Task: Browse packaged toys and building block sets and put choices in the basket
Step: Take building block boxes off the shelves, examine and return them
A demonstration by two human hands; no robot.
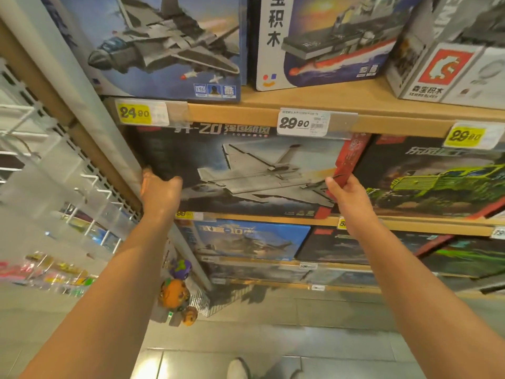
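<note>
The large dark cardboard box with a grey jet picture [246,170] stands on the middle wooden shelf [273,218], long axis horizontal. The left hand [159,190] grasps its left edge, the right hand [345,192] pinches its right edge; both equally near.

At centre, a dark box [246,170] printed with a grey jet and edged in red; at right, a green truck box [437,176]; yellow price tags [134,113] on tan shelves [355,99].
</note>
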